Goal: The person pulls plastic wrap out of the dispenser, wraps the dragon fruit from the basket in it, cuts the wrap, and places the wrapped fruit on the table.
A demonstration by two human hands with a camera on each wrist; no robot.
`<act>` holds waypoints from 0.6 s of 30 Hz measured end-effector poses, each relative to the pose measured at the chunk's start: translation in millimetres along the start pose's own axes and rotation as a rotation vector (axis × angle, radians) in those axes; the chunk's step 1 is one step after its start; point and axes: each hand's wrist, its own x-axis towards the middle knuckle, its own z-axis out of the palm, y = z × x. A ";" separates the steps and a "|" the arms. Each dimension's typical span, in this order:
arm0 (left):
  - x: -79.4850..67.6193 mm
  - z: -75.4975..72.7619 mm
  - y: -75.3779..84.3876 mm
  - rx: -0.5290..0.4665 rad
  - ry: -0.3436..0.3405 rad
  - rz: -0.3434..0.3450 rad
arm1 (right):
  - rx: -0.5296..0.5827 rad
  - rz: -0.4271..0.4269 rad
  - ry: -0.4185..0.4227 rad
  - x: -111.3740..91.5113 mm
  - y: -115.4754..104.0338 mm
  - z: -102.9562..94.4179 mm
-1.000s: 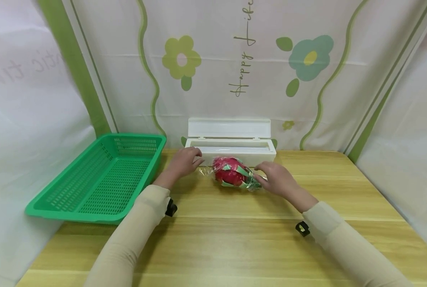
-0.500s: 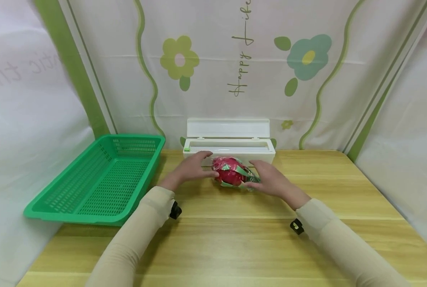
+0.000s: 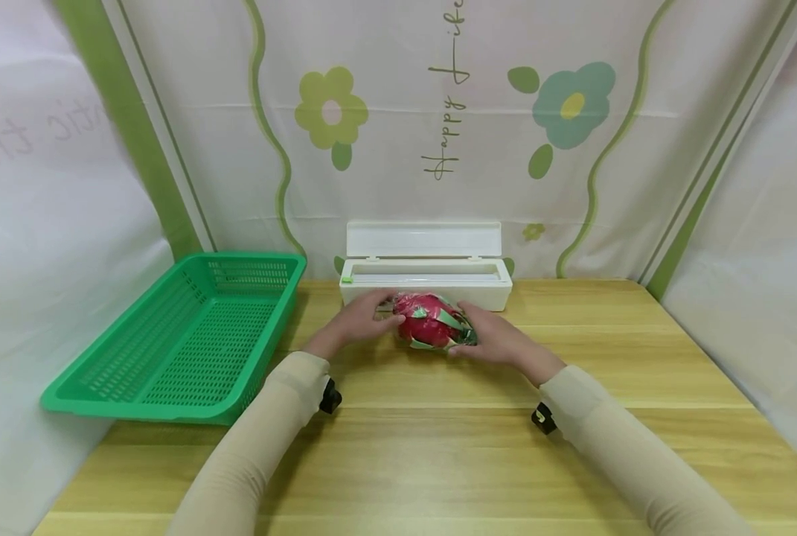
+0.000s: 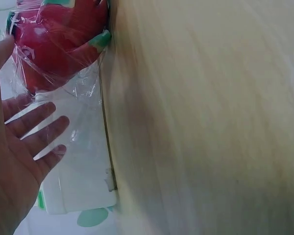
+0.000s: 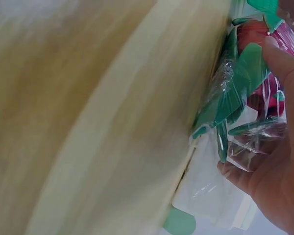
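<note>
A red dragon fruit (image 3: pixel 431 321) with green leafy scales, wrapped in clear film, lies before the white cling film box (image 3: pixel 427 294). At the fruit's left end, my left hand (image 3: pixel 361 318) touches it with the thumb, its fingers straight and spread along the far side, as the left wrist view shows. My right hand (image 3: pixel 498 336) holds the leafy right end: the thumb (image 5: pixel 279 58) lies on the near side and the fingers wrap behind the green leaves (image 5: pixel 252 73). Loose clear film bunches around those fingers and also hangs from the fruit's left end.
A green plastic basket (image 3: pixel 251 372) with slotted walls stands at the left of the wooden table (image 3: pixel 438 461). The box's lid (image 3: pixel 425 240) stands raised against a white curtain (image 3: pixel 398 134) printed with flowers. Curtains also close off both sides.
Both hands have moved inward to the fruit's ends. My left hand came from beside the loose film, while my right hand slid left over the leafy end. The fruit stays about where it was.
</note>
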 end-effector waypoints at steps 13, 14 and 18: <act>5.7 7.7 0.5 0.063 0.099 0.007 | 0.049 0.002 -0.034 1.2 -1.8 3.2; 6.2 8.2 0.8 0.076 0.106 0.013 | 0.044 -0.005 -0.033 1.5 -1.7 3.5; 8.5 10.3 0.4 0.129 0.143 0.065 | 0.026 -0.031 -0.021 2.2 -1.9 4.4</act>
